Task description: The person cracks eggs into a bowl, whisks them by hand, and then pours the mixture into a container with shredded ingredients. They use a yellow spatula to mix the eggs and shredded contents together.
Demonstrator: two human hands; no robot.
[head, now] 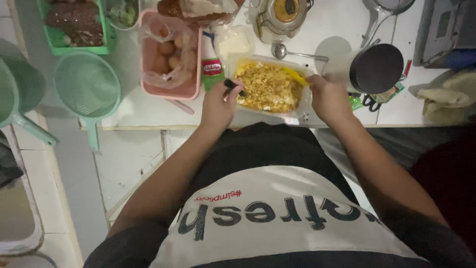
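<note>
- Nearest the head camera, at six o'clock, is the person's shirt [267, 213], dark with a pale panel across the chest, and both bare forearms reach up from it toward twelve.
- Left hand [218, 106] sits at about eleven o'clock from the shirt, fingers curled shut around a dark utensil [232, 87] whose tip lies at the nine o'clock edge of the food.
- Right hand [328, 98] is at about one o'clock, closed on a yellow utensil [296, 77] that slants into the three o'clock side of the food; the two hands are apart, one on each side of the container.
- Between them, on the white counter [148, 111], stands a clear plastic container [302, 106] filled with yellow crumbly food [267, 88].
- At nine o'clock of the container is a pink tray [171, 92] holding a bag of eggs [166, 52].
- Farther toward nine o'clock, a green strainer [87, 87] hangs over the counter edge.
- At twelve o'clock of the container lies a metal spoon [292, 52], with a glass jar [280, 17] beyond it.
- At two o'clock, just beside the right hand, a dark round pot [377, 68] lies on its side.
</note>
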